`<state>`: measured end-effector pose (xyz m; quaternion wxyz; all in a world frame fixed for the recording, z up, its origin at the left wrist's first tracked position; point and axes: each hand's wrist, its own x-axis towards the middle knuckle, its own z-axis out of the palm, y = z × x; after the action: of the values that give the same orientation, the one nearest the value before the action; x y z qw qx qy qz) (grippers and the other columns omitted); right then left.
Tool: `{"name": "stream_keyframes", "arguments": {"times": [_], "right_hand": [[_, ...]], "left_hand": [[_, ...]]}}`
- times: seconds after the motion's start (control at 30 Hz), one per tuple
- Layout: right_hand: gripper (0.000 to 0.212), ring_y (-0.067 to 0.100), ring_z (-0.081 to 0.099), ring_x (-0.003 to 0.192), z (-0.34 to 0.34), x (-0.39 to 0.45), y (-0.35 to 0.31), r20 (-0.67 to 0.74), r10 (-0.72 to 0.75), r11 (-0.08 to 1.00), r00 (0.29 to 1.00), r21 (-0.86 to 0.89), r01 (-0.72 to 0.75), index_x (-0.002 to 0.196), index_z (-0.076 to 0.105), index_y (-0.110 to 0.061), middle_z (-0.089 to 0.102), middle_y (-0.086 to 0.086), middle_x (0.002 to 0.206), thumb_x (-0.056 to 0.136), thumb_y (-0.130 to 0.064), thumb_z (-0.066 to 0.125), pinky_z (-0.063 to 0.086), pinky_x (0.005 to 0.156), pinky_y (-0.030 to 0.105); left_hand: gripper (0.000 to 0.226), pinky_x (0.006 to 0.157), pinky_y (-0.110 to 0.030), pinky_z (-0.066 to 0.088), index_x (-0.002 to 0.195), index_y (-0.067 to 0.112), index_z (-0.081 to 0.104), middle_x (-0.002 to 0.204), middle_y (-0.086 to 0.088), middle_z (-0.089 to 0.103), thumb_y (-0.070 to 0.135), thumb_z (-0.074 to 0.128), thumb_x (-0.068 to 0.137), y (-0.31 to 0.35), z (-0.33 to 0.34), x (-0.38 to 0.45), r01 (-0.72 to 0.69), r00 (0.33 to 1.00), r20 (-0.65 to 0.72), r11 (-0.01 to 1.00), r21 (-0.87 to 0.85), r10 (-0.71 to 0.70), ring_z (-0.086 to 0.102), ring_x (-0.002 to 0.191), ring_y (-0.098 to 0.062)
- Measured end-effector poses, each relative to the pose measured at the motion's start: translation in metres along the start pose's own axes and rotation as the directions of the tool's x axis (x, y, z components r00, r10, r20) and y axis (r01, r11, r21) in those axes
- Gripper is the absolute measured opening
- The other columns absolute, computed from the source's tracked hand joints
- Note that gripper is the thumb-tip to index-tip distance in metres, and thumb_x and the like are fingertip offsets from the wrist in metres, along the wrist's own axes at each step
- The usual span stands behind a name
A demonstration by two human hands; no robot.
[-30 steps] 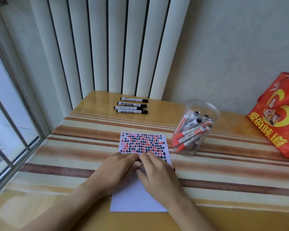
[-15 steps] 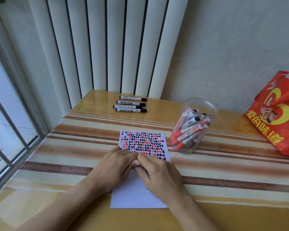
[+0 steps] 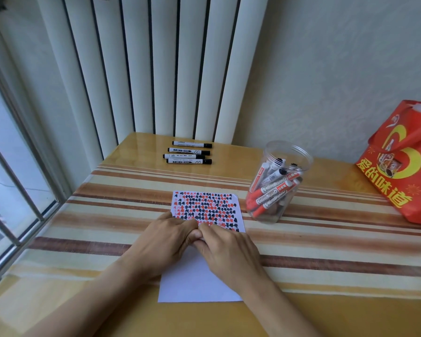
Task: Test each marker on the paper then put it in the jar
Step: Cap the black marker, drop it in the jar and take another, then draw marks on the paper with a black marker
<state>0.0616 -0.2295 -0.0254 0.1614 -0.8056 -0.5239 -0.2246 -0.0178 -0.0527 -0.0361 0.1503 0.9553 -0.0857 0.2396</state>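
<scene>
A white paper (image 3: 199, 285) lies on the table, its far half covered with red and black test marks. My left hand (image 3: 161, 242) and my right hand (image 3: 226, 254) rest on its middle, knuckles up, curled fingertips pressed together. Anything held between them is hidden. A clear plastic jar (image 3: 277, 183) stands open to the right of the paper, with red and black markers leaning inside. Several black-capped markers (image 3: 188, 153) lie in a row at the back of the table, well beyond my hands.
The striped table (image 3: 326, 239) sits in a corner. A window (image 3: 7, 181) runs along its left edge, and white vertical slats (image 3: 156, 69) and a wall stand behind it. A red printed bag (image 3: 404, 164) stands at the far right.
Both hands stay joined on the paper, with only a slight shift of the fingers. The view has tilted a little.
</scene>
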Motion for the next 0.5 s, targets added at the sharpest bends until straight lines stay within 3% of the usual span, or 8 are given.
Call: {"name": "stream_keyframes", "arguments": {"times": [0.27,0.33,0.43,0.5], "right_hand": [[0.046,0.026,0.058,0.052,-0.004,-0.001,0.004,0.076,0.083,0.995,0.994,0.048,-0.087,0.093,0.05,-0.028,0.06,-0.002,0.062,0.106,-0.063,0.024,0.024,0.044,0.03],[0.042,0.026,0.063,0.062,-0.002,-0.001,0.007,0.083,0.119,0.988,0.989,0.089,-0.126,0.096,0.047,-0.028,0.066,-0.004,0.073,0.105,-0.064,0.027,0.032,0.045,0.032],[0.042,0.025,0.064,0.085,0.003,-0.003,0.017,0.15,0.234,0.949,0.961,0.181,-0.259,0.1,0.045,-0.025,0.069,-0.006,0.1,0.099,-0.064,0.032,0.044,0.06,0.038],[0.033,0.028,0.059,0.084,0.006,-0.005,0.025,0.154,0.269,0.93,0.951,0.217,-0.298,0.098,0.041,-0.024,0.062,-0.002,0.098,0.1,-0.054,0.028,0.041,0.063,0.04]], "left_hand": [[0.032,0.069,-0.026,0.027,0.085,0.027,0.04,0.076,0.014,0.046,0.044,0.027,0.109,-0.002,-0.005,-0.001,-0.007,1.0,-0.003,1.0,-0.009,0.007,0.045,0.068,-0.009],[0.033,0.07,-0.031,0.033,0.088,0.027,0.043,0.08,0.015,0.046,0.046,0.027,0.109,-0.005,-0.004,0.001,0.033,0.999,-0.029,0.999,0.01,-0.033,0.047,0.073,-0.01],[0.031,0.072,-0.033,0.038,0.096,0.027,0.049,0.089,0.015,0.045,0.049,0.031,0.108,-0.016,0.0,0.01,0.139,0.988,-0.076,0.989,0.048,-0.135,0.047,0.08,-0.011],[0.029,0.073,-0.033,0.041,0.099,0.027,0.052,0.095,0.014,0.046,0.051,0.037,0.105,-0.025,0.004,0.017,0.188,0.981,-0.058,0.977,0.099,-0.183,0.047,0.084,-0.011]]}}
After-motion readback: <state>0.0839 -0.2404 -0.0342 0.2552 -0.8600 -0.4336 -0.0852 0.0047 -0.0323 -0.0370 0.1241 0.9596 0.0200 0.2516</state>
